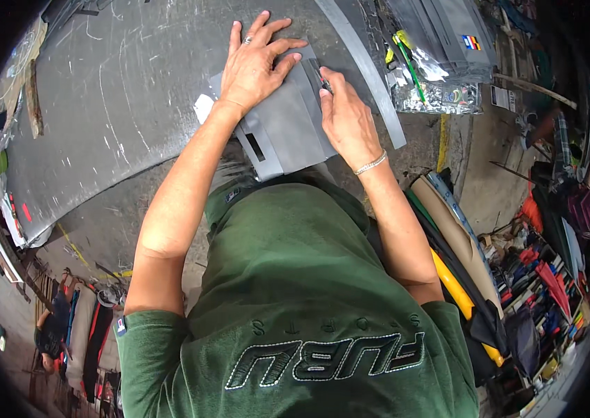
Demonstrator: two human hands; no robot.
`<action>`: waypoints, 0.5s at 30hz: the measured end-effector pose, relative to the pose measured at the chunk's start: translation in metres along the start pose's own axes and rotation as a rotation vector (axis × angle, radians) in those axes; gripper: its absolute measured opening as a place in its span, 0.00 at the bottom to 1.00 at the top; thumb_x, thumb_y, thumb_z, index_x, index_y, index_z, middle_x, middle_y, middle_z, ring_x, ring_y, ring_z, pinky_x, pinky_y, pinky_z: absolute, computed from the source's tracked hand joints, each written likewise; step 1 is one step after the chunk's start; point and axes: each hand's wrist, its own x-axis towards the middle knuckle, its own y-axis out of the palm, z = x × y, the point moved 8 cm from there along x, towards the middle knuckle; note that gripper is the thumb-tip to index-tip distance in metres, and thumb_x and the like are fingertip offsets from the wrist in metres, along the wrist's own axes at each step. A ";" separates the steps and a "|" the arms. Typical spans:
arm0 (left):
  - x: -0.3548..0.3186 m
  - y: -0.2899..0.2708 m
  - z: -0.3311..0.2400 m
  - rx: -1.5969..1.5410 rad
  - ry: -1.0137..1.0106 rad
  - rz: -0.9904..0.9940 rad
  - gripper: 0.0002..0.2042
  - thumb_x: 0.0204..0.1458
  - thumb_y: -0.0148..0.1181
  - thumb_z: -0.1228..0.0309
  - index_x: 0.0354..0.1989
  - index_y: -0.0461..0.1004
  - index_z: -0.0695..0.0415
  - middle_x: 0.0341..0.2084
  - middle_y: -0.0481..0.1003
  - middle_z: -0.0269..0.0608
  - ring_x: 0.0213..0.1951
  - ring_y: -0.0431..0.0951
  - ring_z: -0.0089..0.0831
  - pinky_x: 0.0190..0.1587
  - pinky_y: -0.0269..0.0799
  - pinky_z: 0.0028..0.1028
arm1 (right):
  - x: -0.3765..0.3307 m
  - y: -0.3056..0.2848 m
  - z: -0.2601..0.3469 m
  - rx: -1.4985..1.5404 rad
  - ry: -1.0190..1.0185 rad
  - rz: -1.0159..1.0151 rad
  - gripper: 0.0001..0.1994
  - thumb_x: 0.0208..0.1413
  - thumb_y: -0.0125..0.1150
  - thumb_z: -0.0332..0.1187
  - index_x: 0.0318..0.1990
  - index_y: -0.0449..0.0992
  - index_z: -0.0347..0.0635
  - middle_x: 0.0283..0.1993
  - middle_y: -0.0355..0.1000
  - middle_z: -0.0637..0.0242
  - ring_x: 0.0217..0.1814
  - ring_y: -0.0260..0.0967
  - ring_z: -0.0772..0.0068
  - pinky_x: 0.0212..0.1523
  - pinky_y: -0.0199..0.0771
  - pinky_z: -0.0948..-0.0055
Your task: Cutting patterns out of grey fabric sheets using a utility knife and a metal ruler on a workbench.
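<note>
A flat grey sheet piece with a dark rectangular slot near its lower left corner lies at the near edge of the table, close to my body. My left hand rests flat on its far part with the fingers spread, a ring on one finger. At the sheet's right edge my right hand pinches a small slim tool, dark with a bit of red. Most of that tool is hidden by the fingers, so its kind does not show. A small white scrap sits left of the sheet.
The scratched dark table spreads to the left. A long grey strip curves past my right hand. Further right are plastic-wrapped grey pieces and a green pencil. Rolls of material stand by my right elbow.
</note>
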 end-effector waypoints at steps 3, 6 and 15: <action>0.000 0.000 0.000 -0.018 0.006 0.000 0.13 0.61 0.62 0.56 0.53 0.82 0.32 0.67 0.69 0.26 0.76 0.55 0.39 0.77 0.34 0.58 | 0.000 -0.001 0.001 -0.012 -0.002 0.003 0.16 0.69 0.52 0.30 0.62 0.66 0.43 0.56 0.74 0.44 0.55 0.74 0.37 0.52 0.77 0.48; 0.000 -0.001 0.000 -0.028 -0.009 -0.007 0.13 0.61 0.62 0.56 0.53 0.82 0.32 0.67 0.69 0.26 0.76 0.55 0.39 0.77 0.34 0.58 | 0.001 -0.002 0.003 -0.022 -0.005 0.009 0.16 0.69 0.52 0.29 0.62 0.65 0.43 0.55 0.75 0.44 0.54 0.74 0.37 0.51 0.77 0.48; -0.002 -0.022 -0.014 -0.481 0.276 -0.242 0.18 0.58 0.63 0.62 0.55 0.80 0.52 0.65 0.68 0.47 0.74 0.57 0.51 0.75 0.42 0.61 | 0.001 -0.001 0.003 -0.013 -0.075 -0.035 0.15 0.70 0.49 0.33 0.61 0.65 0.47 0.46 0.74 0.44 0.40 0.76 0.33 0.41 0.79 0.43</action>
